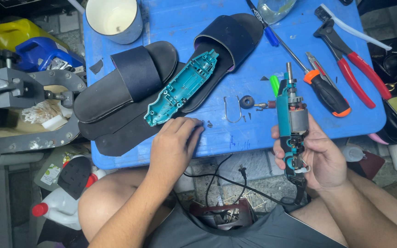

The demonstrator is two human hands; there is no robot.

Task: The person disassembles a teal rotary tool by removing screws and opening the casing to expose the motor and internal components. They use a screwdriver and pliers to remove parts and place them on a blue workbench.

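Note:
My right hand (321,156) grips an opened teal power tool (292,120) upright, its motor and wiring exposed, a black cord trailing down. My left hand (175,143) rests fingers-down on the blue table (235,50) near its front edge, fingertips by some small screws (206,123). Just above that hand lies the tool's detached teal housing half (182,88), resting on black slide sandals (129,80). A wire clip (232,110) and a small black round part (246,101) lie between my hands.
Red-handled pliers (352,69), an orange-and-black screwdriver (320,85), a blue pen (265,25) and a white cup (115,19) sit on the table. A metal stand (28,89), a yellow jug (17,32) and white bottles (58,209) crowd the left. My knees are below the table's edge.

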